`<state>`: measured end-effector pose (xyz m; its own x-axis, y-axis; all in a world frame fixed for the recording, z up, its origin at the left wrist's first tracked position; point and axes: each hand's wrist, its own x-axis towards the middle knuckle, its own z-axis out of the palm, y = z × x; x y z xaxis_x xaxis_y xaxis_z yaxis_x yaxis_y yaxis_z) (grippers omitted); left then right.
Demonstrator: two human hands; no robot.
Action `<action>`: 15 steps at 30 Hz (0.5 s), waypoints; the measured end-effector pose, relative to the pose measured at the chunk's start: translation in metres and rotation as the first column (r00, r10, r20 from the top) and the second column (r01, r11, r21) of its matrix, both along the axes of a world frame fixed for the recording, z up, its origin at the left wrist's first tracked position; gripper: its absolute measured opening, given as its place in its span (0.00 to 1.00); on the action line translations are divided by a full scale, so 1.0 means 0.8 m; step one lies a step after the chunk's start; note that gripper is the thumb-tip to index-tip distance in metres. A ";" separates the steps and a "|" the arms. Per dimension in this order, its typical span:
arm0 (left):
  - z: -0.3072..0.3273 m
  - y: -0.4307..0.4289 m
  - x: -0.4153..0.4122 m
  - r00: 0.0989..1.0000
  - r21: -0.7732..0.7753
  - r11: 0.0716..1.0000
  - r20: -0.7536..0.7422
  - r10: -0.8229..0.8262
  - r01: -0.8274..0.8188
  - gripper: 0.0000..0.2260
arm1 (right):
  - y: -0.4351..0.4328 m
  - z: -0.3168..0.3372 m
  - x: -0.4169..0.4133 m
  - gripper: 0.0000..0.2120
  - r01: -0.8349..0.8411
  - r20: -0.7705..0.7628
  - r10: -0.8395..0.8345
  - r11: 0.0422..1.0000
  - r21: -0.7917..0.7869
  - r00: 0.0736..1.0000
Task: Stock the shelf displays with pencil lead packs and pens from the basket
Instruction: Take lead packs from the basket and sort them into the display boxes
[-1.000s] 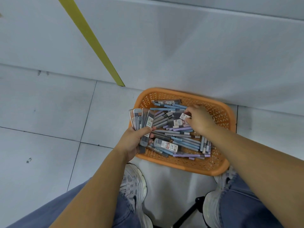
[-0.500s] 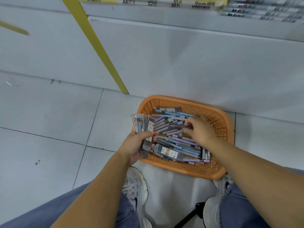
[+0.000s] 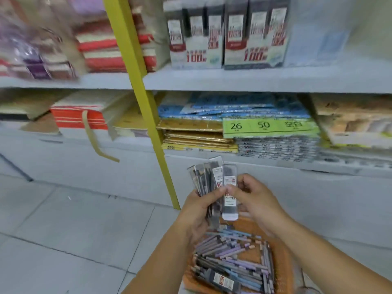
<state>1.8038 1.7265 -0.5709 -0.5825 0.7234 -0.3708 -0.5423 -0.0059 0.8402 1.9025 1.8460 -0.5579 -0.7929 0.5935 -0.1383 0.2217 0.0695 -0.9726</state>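
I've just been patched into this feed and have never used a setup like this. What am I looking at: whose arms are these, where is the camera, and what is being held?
There is no machine here. A person is working with bare hands, and the single camera sits on their head, looking forward and down. The left hand grips a fan of pencil lead packs. The right hand pinches the front pack of that fan. Below, on the tiled floor, an orange basket holds loose pens and at least one more pack. Ahead are store shelves stacked with paper goods, beside a yellow post. The picture is somewhat blurred.
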 end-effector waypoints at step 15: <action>0.225 0.039 -0.036 0.940 0.198 0.979 -0.326 0.104 -0.040 0.16 | 0.060 0.253 0.030 0.14 -0.178 0.056 0.172 0.868 0.463 0.984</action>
<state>1.7753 1.7580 -0.3911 -0.7021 0.7120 -0.0099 -0.2241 -0.2078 0.9521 1.9267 1.8938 -0.3551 -0.8897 0.4435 0.1082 0.1756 0.5513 -0.8156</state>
